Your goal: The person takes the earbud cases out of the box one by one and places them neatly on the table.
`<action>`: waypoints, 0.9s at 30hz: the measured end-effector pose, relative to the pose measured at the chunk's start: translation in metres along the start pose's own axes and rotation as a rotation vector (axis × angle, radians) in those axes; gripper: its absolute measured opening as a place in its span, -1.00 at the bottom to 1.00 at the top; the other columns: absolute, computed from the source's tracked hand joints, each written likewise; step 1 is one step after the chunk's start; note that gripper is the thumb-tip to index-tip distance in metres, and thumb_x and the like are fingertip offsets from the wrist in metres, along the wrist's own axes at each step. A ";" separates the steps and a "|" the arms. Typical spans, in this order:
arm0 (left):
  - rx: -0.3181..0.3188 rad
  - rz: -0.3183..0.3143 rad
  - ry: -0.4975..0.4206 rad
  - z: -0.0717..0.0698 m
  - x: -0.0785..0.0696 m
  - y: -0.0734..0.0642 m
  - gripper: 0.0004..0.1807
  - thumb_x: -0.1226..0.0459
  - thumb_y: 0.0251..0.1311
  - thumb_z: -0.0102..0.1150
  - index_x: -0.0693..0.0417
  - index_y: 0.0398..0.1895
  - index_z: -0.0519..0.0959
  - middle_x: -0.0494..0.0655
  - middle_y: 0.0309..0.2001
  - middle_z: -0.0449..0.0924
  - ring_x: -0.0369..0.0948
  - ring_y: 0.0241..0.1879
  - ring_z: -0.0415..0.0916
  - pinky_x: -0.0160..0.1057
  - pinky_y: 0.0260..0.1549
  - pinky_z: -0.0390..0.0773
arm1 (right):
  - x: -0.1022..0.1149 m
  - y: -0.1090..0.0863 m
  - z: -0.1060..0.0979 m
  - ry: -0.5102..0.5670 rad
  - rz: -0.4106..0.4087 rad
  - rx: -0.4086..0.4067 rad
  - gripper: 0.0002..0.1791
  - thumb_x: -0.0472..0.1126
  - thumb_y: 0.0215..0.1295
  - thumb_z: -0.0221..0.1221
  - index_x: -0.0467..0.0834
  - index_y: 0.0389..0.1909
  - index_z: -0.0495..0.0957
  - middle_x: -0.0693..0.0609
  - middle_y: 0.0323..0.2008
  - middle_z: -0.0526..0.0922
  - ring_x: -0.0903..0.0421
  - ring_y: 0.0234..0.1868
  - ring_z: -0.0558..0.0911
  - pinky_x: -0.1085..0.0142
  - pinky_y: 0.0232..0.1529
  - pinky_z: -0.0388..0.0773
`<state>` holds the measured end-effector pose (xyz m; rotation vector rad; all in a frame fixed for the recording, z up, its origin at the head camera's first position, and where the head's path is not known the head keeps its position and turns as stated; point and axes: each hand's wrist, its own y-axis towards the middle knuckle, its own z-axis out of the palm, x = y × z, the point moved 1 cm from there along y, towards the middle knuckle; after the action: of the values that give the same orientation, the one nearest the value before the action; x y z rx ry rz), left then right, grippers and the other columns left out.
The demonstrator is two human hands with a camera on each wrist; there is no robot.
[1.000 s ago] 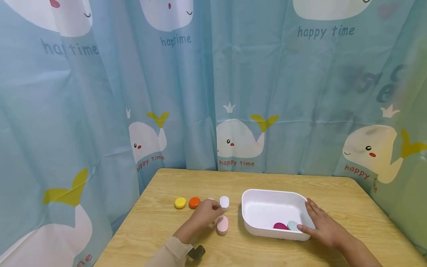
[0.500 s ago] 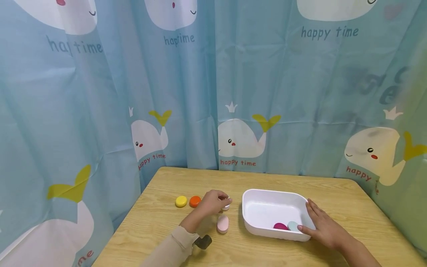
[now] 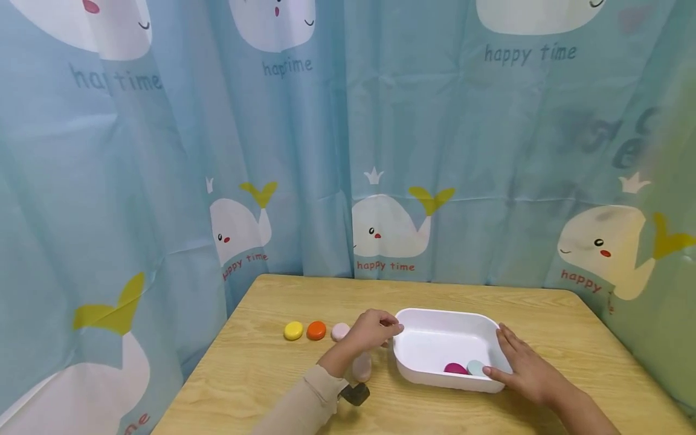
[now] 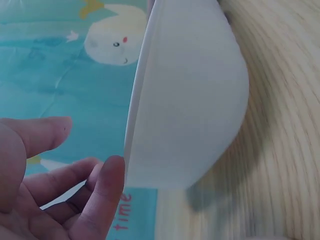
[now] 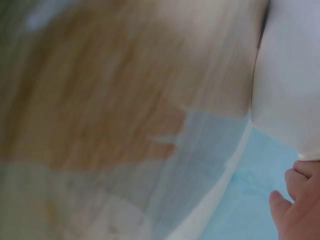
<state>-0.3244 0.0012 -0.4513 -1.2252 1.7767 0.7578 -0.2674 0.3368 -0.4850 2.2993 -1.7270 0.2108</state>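
Note:
A white rectangular bin stands on the table. A dark pink piece and a pale mint piece lie inside it near the front right corner. My left hand is at the bin's left end; in the left wrist view its thumb and fingers stand apart, a fingertip close to the rim, and no piece shows between them. My right hand rests against the right end, fingers extended along the side and thumb over the front rim. Beneath my left forearm lies a pale pink oval piece, partly covered.
A smooth yellow round piece, an orange one and a pale pink one lie in a row left of my left hand. A blue whale-print curtain hangs behind the wooden table.
My left hand has moved right, from among the pieces to the bin's left end. The white oval piece seen earlier is now out of sight, around where the hand is. My right hand stays put.

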 end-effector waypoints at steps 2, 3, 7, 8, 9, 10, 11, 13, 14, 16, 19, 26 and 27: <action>0.000 0.004 0.010 0.002 -0.002 0.002 -0.72 0.03 0.04 0.20 0.00 -0.30 0.58 -0.18 -0.43 0.47 -0.25 -0.50 0.47 -0.24 -0.53 0.56 | 0.002 0.000 0.000 0.000 -0.001 0.003 0.02 0.32 0.09 -0.01 -0.36 0.31 -0.06 -0.27 0.33 -0.12 -0.27 0.27 -0.03 -0.26 0.10 -0.04; 0.002 0.009 0.010 0.004 -0.004 0.003 -0.73 0.04 0.04 0.20 0.01 -0.30 0.58 -0.18 -0.44 0.47 -0.24 -0.52 0.48 -0.24 -0.53 0.56 | 0.003 0.000 -0.001 0.001 -0.005 0.002 0.01 0.32 0.09 -0.01 -0.37 0.30 -0.06 -0.28 0.32 -0.11 -0.28 0.26 -0.02 -0.27 0.10 -0.04; 0.016 0.027 -0.017 0.009 -0.010 0.005 -0.75 0.09 0.06 0.20 0.05 -0.31 0.58 -0.15 -0.46 0.47 -0.13 -0.47 0.53 -0.27 -0.56 0.56 | 0.005 0.000 -0.003 0.005 -0.009 -0.001 0.02 0.31 0.09 0.00 -0.38 0.30 -0.06 -0.29 0.32 -0.10 -0.29 0.26 -0.02 -0.26 0.10 -0.04; 0.017 0.030 -0.021 0.011 -0.012 0.006 -0.76 0.10 0.06 0.20 0.06 -0.31 0.58 -0.15 -0.46 0.47 -0.11 -0.45 0.54 -0.30 -0.58 0.56 | 0.006 0.000 -0.003 0.007 -0.011 -0.002 0.02 0.31 0.09 0.00 -0.38 0.30 -0.06 -0.29 0.32 -0.10 -0.30 0.26 -0.02 -0.27 0.10 -0.04; 0.018 0.036 -0.029 0.012 -0.013 0.007 -0.76 0.11 0.06 0.20 0.08 -0.31 0.58 -0.15 -0.46 0.47 -0.08 -0.42 0.54 -0.32 -0.59 0.55 | 0.006 0.000 -0.003 0.007 -0.014 -0.005 0.02 0.31 0.09 0.00 -0.39 0.29 -0.06 -0.30 0.31 -0.10 -0.30 0.26 -0.02 -0.27 0.09 -0.03; 0.020 0.037 -0.033 0.014 -0.015 0.008 -0.77 0.12 0.06 0.20 0.08 -0.31 0.58 -0.15 -0.46 0.47 -0.06 -0.41 0.54 -0.33 -0.60 0.55 | 0.006 0.000 -0.003 0.006 -0.013 -0.005 0.02 0.31 0.09 0.00 -0.39 0.29 -0.06 -0.30 0.31 -0.10 -0.30 0.26 -0.02 -0.26 0.10 -0.03; 0.022 0.040 -0.034 0.015 -0.016 0.009 -0.77 0.13 0.06 0.21 0.08 -0.32 0.58 -0.15 -0.46 0.47 -0.06 -0.40 0.54 -0.34 -0.61 0.55 | 0.005 0.000 -0.003 0.009 -0.009 -0.001 0.02 0.31 0.09 0.00 -0.39 0.30 -0.07 -0.29 0.32 -0.11 -0.29 0.26 -0.03 -0.26 0.11 -0.04; 0.025 0.044 -0.030 0.019 -0.017 0.011 -0.77 0.13 0.06 0.21 0.09 -0.31 0.58 -0.15 -0.47 0.48 -0.06 -0.41 0.55 -0.36 -0.62 0.54 | 0.005 0.000 -0.003 0.010 -0.004 0.005 0.02 0.31 0.09 0.00 -0.38 0.30 -0.07 -0.29 0.32 -0.12 -0.29 0.27 -0.03 -0.26 0.11 -0.05; 0.028 0.044 -0.028 0.020 -0.018 0.012 -0.77 0.13 0.06 0.21 0.09 -0.31 0.58 -0.15 -0.47 0.48 -0.06 -0.42 0.56 -0.36 -0.62 0.54 | 0.004 0.000 -0.002 0.009 -0.002 0.008 0.02 0.31 0.09 0.00 -0.38 0.30 -0.07 -0.29 0.32 -0.12 -0.29 0.27 -0.03 -0.26 0.11 -0.06; 0.033 0.036 -0.024 0.023 -0.018 0.014 -0.76 0.13 0.05 0.22 0.09 -0.30 0.58 -0.16 -0.47 0.48 -0.08 -0.43 0.56 -0.36 -0.62 0.54 | 0.003 0.000 -0.001 0.010 0.003 0.015 0.02 0.32 0.09 0.00 -0.38 0.30 -0.08 -0.28 0.32 -0.13 -0.28 0.27 -0.04 -0.26 0.11 -0.07; 0.036 0.015 -0.023 0.028 -0.019 0.017 -0.75 0.12 0.04 0.23 0.08 -0.29 0.58 -0.17 -0.48 0.48 -0.10 -0.44 0.56 -0.35 -0.62 0.54 | 0.003 0.000 -0.001 0.010 0.004 0.016 0.02 0.31 0.09 0.00 -0.37 0.30 -0.08 -0.27 0.33 -0.13 -0.28 0.27 -0.04 -0.26 0.11 -0.06; 0.040 -0.020 -0.033 0.037 -0.023 0.020 -0.77 0.14 0.01 0.25 0.07 -0.31 0.57 -0.17 -0.50 0.48 -0.23 -0.48 0.51 -0.33 -0.63 0.54 | 0.006 0.000 -0.003 0.015 -0.009 0.013 0.01 0.30 0.11 -0.01 -0.39 0.29 -0.06 -0.30 0.32 -0.11 -0.30 0.25 -0.02 -0.27 0.09 -0.05; 0.044 -0.022 -0.031 0.038 -0.023 0.020 -0.77 0.14 0.01 0.25 0.07 -0.31 0.57 -0.17 -0.50 0.48 -0.25 -0.48 0.50 -0.33 -0.63 0.54 | 0.006 0.000 -0.003 0.013 -0.008 0.015 0.01 0.31 0.11 -0.01 -0.39 0.29 -0.06 -0.29 0.32 -0.11 -0.30 0.25 -0.02 -0.27 0.09 -0.05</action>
<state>-0.3281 0.0504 -0.4485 -1.1960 1.7436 0.7180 -0.2656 0.3321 -0.4802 2.3093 -1.7156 0.2379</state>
